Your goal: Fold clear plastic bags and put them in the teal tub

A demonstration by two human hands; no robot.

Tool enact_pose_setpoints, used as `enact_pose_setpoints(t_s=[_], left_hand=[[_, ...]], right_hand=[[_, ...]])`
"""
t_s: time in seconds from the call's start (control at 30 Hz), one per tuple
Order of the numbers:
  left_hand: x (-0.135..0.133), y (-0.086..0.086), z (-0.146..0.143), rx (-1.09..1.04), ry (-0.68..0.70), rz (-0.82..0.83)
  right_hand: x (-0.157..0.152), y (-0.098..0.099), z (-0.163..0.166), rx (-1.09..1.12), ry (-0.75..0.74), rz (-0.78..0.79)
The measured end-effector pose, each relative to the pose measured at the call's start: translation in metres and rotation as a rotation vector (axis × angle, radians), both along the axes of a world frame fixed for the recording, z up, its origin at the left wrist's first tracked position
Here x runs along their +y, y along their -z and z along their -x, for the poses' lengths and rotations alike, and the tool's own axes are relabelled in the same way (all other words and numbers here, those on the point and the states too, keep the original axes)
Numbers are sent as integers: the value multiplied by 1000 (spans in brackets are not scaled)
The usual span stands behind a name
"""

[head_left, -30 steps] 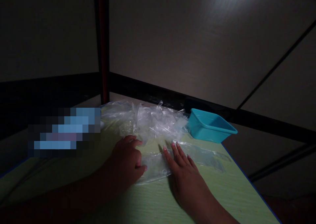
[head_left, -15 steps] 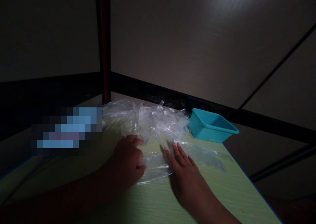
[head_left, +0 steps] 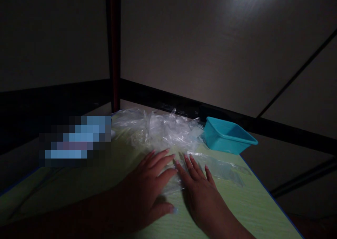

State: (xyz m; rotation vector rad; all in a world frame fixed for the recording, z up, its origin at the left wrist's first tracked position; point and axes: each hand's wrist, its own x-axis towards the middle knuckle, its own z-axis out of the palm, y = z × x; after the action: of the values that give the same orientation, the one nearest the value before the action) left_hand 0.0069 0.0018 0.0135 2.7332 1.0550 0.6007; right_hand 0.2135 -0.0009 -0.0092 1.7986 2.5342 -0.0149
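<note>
In the head view, both hands were spread, the left hand (head_left: 150, 188) over and the right hand (head_left: 197, 186) flat against a thin, clear plastic sheet (head_left: 174, 187) on the wood-grained green bench (head_left: 252, 200). Beyond them lay crinkled, glossy plastic film (head_left: 173, 130) beside a tapered turquoise tub (head_left: 223, 143).

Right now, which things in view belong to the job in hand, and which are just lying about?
In use:
left hand
right hand
flat clear plastic
green tabletop

Apparently lying about:
crumpled plastic heap, possibly related
teal tub
pixelated item
</note>
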Motion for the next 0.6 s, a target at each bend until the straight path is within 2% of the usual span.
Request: enact_pose_setpoints(t_s=[0.1, 0.37, 0.47, 0.6], left_hand=[[1, 9, 4, 68, 168, 74], [6, 29, 2, 117, 204, 123], [6, 23, 3, 152, 255, 167], [1, 5, 5, 184, 256, 227]], right_hand=[[0, -2, 1, -15, 3, 22], [2, -4, 4, -51, 33, 31], [2, -1, 2, -38, 33, 26], [2, -1, 1, -14, 25, 13]])
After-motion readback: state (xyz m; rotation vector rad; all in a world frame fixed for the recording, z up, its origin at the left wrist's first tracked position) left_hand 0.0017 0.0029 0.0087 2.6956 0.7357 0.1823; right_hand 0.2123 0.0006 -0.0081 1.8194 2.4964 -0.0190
